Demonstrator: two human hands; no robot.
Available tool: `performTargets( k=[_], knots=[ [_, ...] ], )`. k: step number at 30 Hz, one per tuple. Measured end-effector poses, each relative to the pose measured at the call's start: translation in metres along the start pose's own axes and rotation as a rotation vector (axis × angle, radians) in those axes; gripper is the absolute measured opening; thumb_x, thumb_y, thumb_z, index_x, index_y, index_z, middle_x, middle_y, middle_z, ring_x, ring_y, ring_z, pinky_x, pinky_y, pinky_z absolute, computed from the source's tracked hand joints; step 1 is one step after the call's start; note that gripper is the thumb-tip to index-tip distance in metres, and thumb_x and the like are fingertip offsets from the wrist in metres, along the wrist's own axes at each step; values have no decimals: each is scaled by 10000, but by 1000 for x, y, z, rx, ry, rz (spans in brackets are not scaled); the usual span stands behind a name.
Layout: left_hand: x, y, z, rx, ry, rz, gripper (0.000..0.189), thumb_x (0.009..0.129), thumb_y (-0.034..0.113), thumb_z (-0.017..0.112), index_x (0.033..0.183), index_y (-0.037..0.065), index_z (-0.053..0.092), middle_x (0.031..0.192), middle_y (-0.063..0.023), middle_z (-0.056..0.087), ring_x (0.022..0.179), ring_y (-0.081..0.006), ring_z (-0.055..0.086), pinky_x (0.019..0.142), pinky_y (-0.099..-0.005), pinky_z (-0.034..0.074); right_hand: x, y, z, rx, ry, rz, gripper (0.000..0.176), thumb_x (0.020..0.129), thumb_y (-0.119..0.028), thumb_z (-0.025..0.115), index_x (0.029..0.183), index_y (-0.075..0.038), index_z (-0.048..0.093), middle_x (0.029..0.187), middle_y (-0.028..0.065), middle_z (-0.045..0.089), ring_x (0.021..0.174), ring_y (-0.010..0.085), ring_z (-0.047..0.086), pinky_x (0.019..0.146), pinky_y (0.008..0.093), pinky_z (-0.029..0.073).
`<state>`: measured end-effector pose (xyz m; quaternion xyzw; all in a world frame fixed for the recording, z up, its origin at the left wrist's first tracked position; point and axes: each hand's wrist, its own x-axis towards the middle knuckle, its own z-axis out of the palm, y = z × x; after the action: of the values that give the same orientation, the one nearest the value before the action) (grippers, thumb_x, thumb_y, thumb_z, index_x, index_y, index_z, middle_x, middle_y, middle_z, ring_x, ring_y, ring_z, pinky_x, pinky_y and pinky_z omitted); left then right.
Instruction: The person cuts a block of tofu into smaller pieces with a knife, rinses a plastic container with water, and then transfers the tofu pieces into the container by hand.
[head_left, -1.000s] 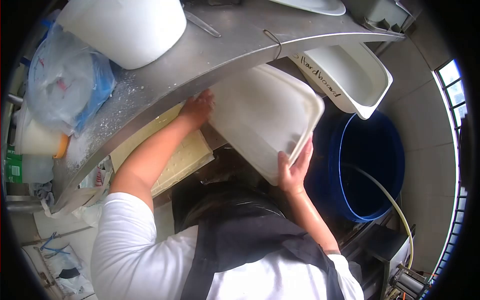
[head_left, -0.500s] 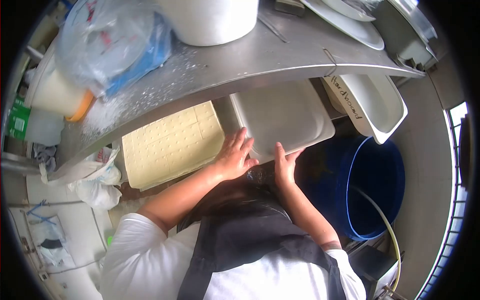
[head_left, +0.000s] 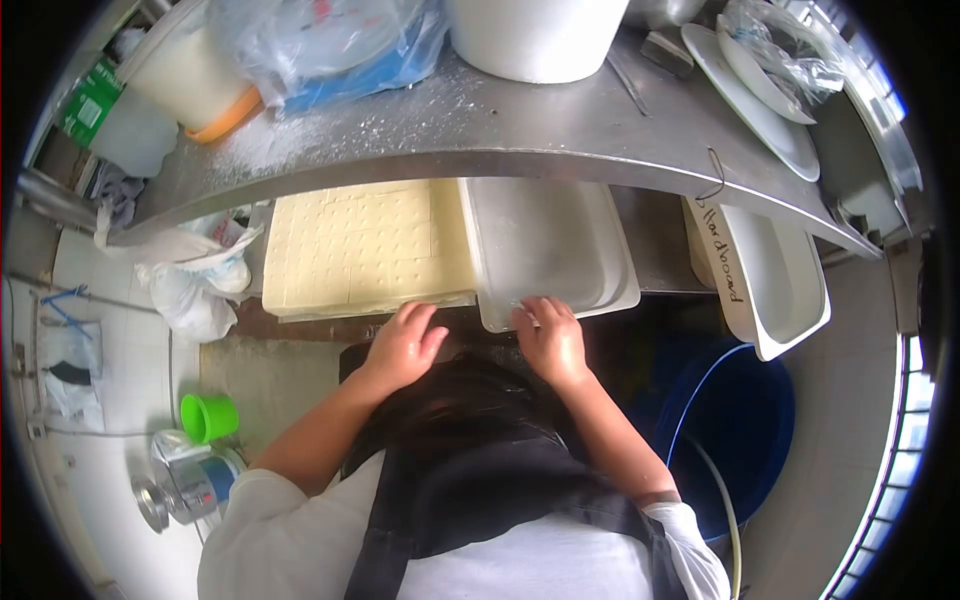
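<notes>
A pale yellow slab with rows of small dents and cut lines lies below the steel shelf. Right beside it is a greyish-white shallow tray, which looks empty inside. My left hand is held at the slab's front edge near its right corner, fingers loosely bent and thumb apart, holding nothing. At the tray's front rim is my right hand, its bent fingertips at the rim without wrapping round it. Whether they press on it cannot be made out.
Overhead, the steel shelf carries a white bucket, plastic bags and white plates. A deep white container with handwriting stands right. Below it is a blue barrel with a hose. A green cup is lower left.
The tray now lies straighter, close against the slab. My left hand has left the tray's corner and moved left to the slab's front edge. The camera view has shifted too.
</notes>
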<state>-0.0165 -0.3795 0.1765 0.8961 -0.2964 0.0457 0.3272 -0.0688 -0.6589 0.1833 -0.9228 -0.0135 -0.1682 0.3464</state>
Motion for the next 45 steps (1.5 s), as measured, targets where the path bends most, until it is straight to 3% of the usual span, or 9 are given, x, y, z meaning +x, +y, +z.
performTargets(
  k=[10,14,16,19,24,29,33,40,45],
  knots=[
    [-117,-100,-17,83,-120,-325,301,1004,294,646,1095,11,694,1014,-238,709,946,-443,676,810,-506,548,40,-28,57,-342,-589,137,782,993,-518,598,1539,22,449,1170,263,732,1056,408,724,937,499,575],
    [-168,-169,-24,36,-105,-556,316,1018,311,638,1039,0,690,957,-248,706,888,-453,677,778,-504,533,59,26,22,-423,-233,-6,599,946,-309,695,1476,-64,559,886,300,718,792,370,757,777,526,598],
    [-186,-194,-46,27,-14,-679,333,1027,314,635,1030,-15,686,932,-242,709,844,-451,676,753,-488,531,86,0,-48,630,183,418,430,953,-183,706,1327,20,647,951,195,744,802,257,727,720,427,611],
    [-194,-253,-90,3,350,-959,407,1050,373,597,1089,-20,692,1015,-258,713,949,-402,697,837,-471,528,96,20,-117,987,573,536,314,942,-96,663,1225,38,648,978,154,720,821,260,712,670,387,599],
    [-189,-349,-133,-342,739,-1231,491,1058,409,604,1158,-65,682,1049,-205,727,991,-306,688,894,-416,519,58,86,-142,1158,565,588,385,903,-41,667,1279,38,636,925,122,682,760,248,680,616,362,572],
    [-118,-325,-166,-249,564,-928,499,1047,396,637,1204,-77,670,1072,-207,726,1000,-283,681,899,-412,517,69,-16,-76,325,483,525,455,968,-82,640,1411,22,616,1016,124,720,755,221,695,624,313,575],
    [-95,-375,-127,-354,522,-844,510,1063,456,626,1149,-44,676,1014,-90,698,939,-166,611,862,-337,494,75,-26,-12,-731,-154,175,604,978,-262,694,1516,-43,530,1232,170,742,948,364,752,831,421,620],
    [-81,-373,-118,-94,455,-879,637,1071,543,560,1138,-84,653,992,-212,687,918,-302,642,875,-394,498,45,-44,97,-403,-329,-1,747,944,-324,731,1546,11,441,1243,260,699,1103,435,689,953,494,567],
    [-63,-355,-127,-72,292,-962,770,1042,562,560,1332,-150,599,1318,-405,621,1292,-506,587,1083,-503,464,41,-44,95,-337,-342,-15,764,918,-292,741,1542,30,439,1220,253,707,1083,423,687,930,499,563]
  ],
)
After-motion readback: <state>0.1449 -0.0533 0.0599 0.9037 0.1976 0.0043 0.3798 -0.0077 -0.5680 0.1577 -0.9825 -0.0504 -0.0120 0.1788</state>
